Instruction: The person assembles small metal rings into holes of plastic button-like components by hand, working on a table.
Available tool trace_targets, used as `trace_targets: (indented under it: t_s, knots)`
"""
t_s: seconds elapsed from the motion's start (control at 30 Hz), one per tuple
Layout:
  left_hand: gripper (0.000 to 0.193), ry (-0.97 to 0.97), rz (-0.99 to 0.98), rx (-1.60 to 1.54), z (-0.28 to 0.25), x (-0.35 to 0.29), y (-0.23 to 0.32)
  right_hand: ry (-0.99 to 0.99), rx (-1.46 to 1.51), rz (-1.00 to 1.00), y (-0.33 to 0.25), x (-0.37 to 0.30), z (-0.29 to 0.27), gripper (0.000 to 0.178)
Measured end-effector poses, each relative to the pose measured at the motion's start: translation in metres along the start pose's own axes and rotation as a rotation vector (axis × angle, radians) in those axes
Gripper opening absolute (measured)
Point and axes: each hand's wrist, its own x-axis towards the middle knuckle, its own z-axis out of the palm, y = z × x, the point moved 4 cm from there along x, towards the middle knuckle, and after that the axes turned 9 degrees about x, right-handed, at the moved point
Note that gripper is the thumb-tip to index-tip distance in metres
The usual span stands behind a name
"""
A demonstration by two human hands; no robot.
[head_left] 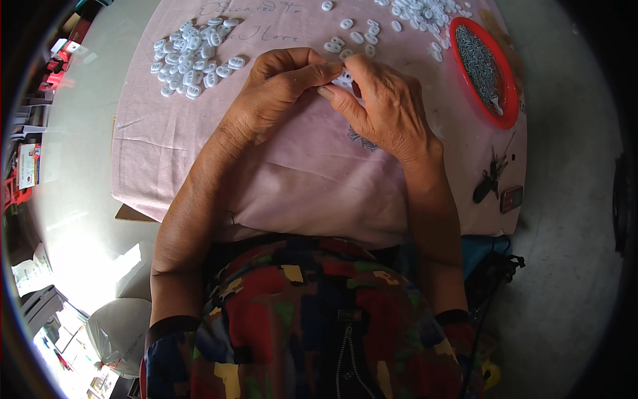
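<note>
Two hands, left [282,90], right [391,100], at white piece [343,80]; long axis unclear.

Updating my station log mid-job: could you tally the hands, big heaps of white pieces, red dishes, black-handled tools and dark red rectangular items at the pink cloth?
Hands: 2 (left hand, right hand)
Big heaps of white pieces: 2 (left heap, upper-right heap)
Red dish: 1
Black-handled tool: 1
Dark red rectangular item: 1
Total: 7
</note>
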Motion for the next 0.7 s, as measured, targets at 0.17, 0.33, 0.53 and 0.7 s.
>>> trace_targets:
  t_s: [0.17,0.33,0.53,0.7]
  knots:
    - [0.015,-0.014,0.082,0.107,-0.009,0.005,-0.003,-0.081,0.015,0.055,-0.002,0.000,0.004,0.028]
    - [0.015,-0.032,0.057,0.192,-0.013,0.007,-0.004,-0.110,-0.005,0.071,0.000,-0.003,0.011,0.027]
    - [0.016,-0.065,0.052,0.201,-0.012,0.006,-0.003,-0.125,-0.011,0.040,-0.001,-0.004,0.014,0.028]
    - [0.016,-0.081,0.039,0.199,-0.014,0.007,-0.005,-0.140,-0.002,0.037,-0.001,-0.003,0.013,0.029]
